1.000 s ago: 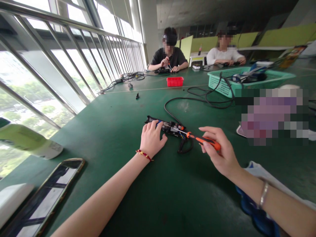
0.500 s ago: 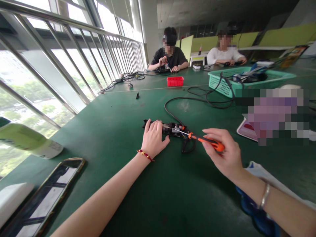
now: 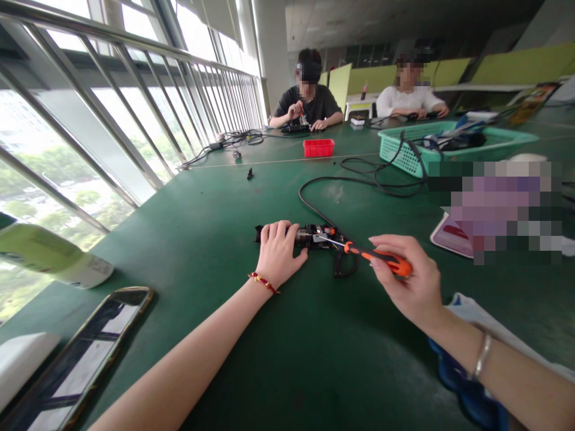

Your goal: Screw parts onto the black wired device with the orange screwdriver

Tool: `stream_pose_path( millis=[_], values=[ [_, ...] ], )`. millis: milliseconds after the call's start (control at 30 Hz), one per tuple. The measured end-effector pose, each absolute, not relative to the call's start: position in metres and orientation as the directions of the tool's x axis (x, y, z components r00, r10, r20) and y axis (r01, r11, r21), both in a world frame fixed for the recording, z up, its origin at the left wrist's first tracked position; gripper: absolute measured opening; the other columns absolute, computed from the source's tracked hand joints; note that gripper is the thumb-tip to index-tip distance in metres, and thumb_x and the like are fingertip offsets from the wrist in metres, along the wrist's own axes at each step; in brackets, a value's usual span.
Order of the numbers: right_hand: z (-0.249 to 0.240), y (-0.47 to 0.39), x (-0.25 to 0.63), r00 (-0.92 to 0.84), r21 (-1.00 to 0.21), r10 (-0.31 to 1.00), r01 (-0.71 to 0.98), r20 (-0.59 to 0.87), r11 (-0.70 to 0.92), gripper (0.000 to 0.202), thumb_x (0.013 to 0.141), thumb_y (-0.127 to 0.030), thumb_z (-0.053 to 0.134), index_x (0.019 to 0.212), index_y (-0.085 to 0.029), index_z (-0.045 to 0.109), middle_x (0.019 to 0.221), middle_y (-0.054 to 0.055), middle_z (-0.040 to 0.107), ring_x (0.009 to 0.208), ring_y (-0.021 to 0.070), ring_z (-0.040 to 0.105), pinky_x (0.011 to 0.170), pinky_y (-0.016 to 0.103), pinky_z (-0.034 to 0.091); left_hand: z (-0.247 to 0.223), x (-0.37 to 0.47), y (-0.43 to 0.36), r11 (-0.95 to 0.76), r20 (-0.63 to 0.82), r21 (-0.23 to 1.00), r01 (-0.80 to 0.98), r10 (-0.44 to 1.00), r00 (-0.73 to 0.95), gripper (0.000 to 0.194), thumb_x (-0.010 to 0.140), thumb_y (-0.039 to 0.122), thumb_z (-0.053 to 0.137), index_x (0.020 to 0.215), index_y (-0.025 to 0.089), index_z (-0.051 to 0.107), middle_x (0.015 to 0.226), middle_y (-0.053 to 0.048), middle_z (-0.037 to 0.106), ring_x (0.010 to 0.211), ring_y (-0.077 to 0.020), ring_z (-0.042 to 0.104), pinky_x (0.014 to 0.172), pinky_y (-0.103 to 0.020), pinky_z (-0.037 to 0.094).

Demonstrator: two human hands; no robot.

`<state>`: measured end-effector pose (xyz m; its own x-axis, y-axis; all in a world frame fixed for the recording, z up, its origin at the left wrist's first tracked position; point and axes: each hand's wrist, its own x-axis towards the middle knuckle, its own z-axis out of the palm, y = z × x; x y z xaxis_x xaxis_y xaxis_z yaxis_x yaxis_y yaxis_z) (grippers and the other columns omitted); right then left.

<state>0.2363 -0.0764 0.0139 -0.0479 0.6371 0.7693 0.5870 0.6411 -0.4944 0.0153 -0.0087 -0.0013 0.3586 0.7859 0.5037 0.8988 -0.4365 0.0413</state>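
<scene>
A black device [image 3: 309, 236] with exposed inner parts and coloured wires lies on the green table [image 3: 215, 203]. My left hand [image 3: 277, 248] is wrapped over its left part, thumb toward the right. An orange and black screwdriver [image 3: 386, 259] is held by the handle in my right hand [image 3: 411, 272], its shaft slanting up and left to the open section of the device. Whether the tip touches a part there is too small to tell. A black cable [image 3: 314, 206] runs from the device's right end, and a black loop [image 3: 345, 265] hangs below it.
A teal basket [image 3: 453, 143] with tools and cables stands at the back right, a red tray [image 3: 318, 148] at the back middle. Phone [image 3: 90, 353] and green bottle [image 3: 54, 257] lie at left. Blue cloth [image 3: 467, 371] lies beside my right forearm. Two people sit across.
The device has turned slightly under my left hand, its left end now nearer to me. The screwdriver and my right hand have shifted slightly right.
</scene>
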Motion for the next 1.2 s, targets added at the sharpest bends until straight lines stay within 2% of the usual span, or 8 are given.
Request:
stream_pose_path(
  millis=[133,200,433,633,867,1067,1133,1200],
  values=[
    [0.0082,-0.0750,0.2357,0.012,-0.499,0.591,0.550,0.807,0.670,0.040,0.077,-0.017,0.061,0.115,-0.023,0.049,0.101,0.007,0.058,0.087,0.0190,0.061,0.077,0.034,0.053,-0.0021,0.0150,-0.0078,-0.442,0.503,0.044,0.896,0.784,0.363,0.042,0.076,0.034,0.054,0.114,0.015,0.052,0.112,-0.012,0.053,0.107,-0.0285,0.045,0.099,-0.046,0.031],
    [0.0063,-0.0745,0.2356,0.008,-0.493,0.577,0.530,0.816,0.690,0.044,0.076,-0.016,0.061,0.117,-0.023,0.047,0.103,0.008,0.056,0.092,0.0201,0.060,0.081,0.036,0.051,-0.0026,0.0148,-0.0074,-0.447,0.503,0.045,0.893,0.783,0.366,0.042,0.077,0.034,0.054,0.114,0.015,0.052,0.113,-0.013,0.053,0.107,-0.0287,0.045,0.099,-0.047,0.031],
    [0.0116,-0.0746,0.2367,-0.059,-0.441,0.584,0.595,0.810,0.672,0.025,0.077,-0.021,0.062,0.101,-0.022,0.056,0.087,0.003,0.061,0.072,0.0151,0.061,0.063,0.028,0.054,-0.0029,0.0152,-0.0072,-0.430,0.484,0.037,0.902,0.797,0.361,0.043,0.078,0.035,0.053,0.116,0.015,0.051,0.114,-0.011,0.053,0.108,-0.0273,0.045,0.102,-0.045,0.029],
    [0.0067,-0.0718,0.2367,-0.009,-0.440,0.523,0.530,0.852,0.725,0.046,0.074,-0.014,0.062,0.117,-0.022,0.048,0.099,0.006,0.057,0.090,0.0202,0.059,0.078,0.038,0.053,-0.0009,0.0162,-0.0082,-0.428,0.474,0.036,0.903,0.803,0.362,0.043,0.078,0.034,0.053,0.115,0.015,0.051,0.114,-0.011,0.052,0.108,-0.0272,0.045,0.102,-0.045,0.029],
    [0.0116,-0.0756,0.2359,-0.077,-0.415,0.565,0.600,0.821,0.684,0.024,0.076,-0.019,0.062,0.099,-0.022,0.056,0.085,0.003,0.061,0.072,0.0153,0.061,0.060,0.028,0.054,-0.0017,0.0154,-0.0074,-0.425,0.471,0.036,0.904,0.805,0.360,0.044,0.077,0.035,0.052,0.116,0.015,0.050,0.114,-0.011,0.052,0.108,-0.0272,0.045,0.102,-0.045,0.029],
    [0.0062,-0.0726,0.2361,-0.003,-0.429,0.516,0.551,0.857,0.716,0.046,0.073,-0.015,0.063,0.116,-0.022,0.048,0.099,0.006,0.057,0.089,0.0197,0.060,0.079,0.037,0.053,0.0001,0.0154,-0.0087,-0.426,0.478,0.016,0.905,0.798,0.367,0.041,0.078,0.029,0.050,0.116,0.014,0.051,0.114,-0.011,0.053,0.107,-0.0269,0.046,0.102,-0.045,0.029],
    [0.0066,-0.0727,0.2364,-0.014,-0.433,0.530,0.558,0.848,0.708,0.044,0.073,-0.015,0.063,0.114,-0.022,0.050,0.097,0.006,0.058,0.087,0.0191,0.060,0.077,0.036,0.053,0.0004,0.0157,-0.0089,-0.421,0.476,0.012,0.907,0.800,0.365,0.041,0.077,0.027,0.049,0.116,0.014,0.052,0.113,-0.011,0.053,0.106,-0.0266,0.046,0.102,-0.045,0.029],
    [0.0088,-0.0739,0.2366,-0.034,-0.440,0.559,0.578,0.828,0.687,0.035,0.074,-0.016,0.063,0.107,-0.022,0.054,0.091,0.005,0.058,0.077,0.0164,0.061,0.069,0.032,0.054,0.0000,0.0157,-0.0088,-0.416,0.475,0.014,0.909,0.803,0.360,0.041,0.077,0.025,0.049,0.116,0.014,0.052,0.112,-0.011,0.053,0.106,-0.0263,0.046,0.102,-0.044,0.029]
  ],
)
